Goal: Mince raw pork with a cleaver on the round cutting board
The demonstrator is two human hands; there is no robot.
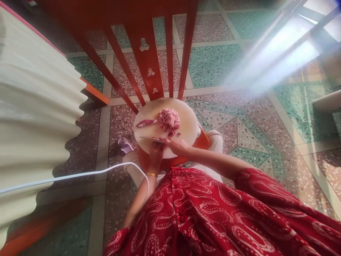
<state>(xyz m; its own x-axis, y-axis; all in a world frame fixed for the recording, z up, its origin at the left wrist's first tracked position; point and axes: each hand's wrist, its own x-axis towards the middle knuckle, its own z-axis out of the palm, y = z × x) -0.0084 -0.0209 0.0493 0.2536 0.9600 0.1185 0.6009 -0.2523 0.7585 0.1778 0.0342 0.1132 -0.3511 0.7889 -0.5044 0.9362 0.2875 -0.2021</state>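
**Both hands closed on the knife, meat partly chopped**

Grip: left hand [156, 151] is wrapped shut around the knife [153, 139] handle at the near edge of the cutting board [186, 122]. Right hand [178, 145] sits just beside it, fingers curled in on the handle end or touching the blade base; can't tell which, too small to resolve.

Near: red patterned dress [202, 213] fills the bottom of the view. Gold bangle [151, 174] on the left wrist. White cable [80, 175] runs across the floor from the left and passes close to the left forearm.

Knife: lies flat and low on the board's near side. Long axis roughly left-right, tip pointing left, slightly away from the person.

Progress, judging from the layout: a mound of chopped meat [169, 118] sits mid-board, so most looks done. One uncut strip [146, 123] lies left of the mound, apart from it. A few small scraps sit between mound and blade.

Far: board rests on a red chair [149, 53], backrest slats rising beyond it. Terrazzo floor [213, 64] beyond. Pale pleated fabric [32, 106] at the left edge.
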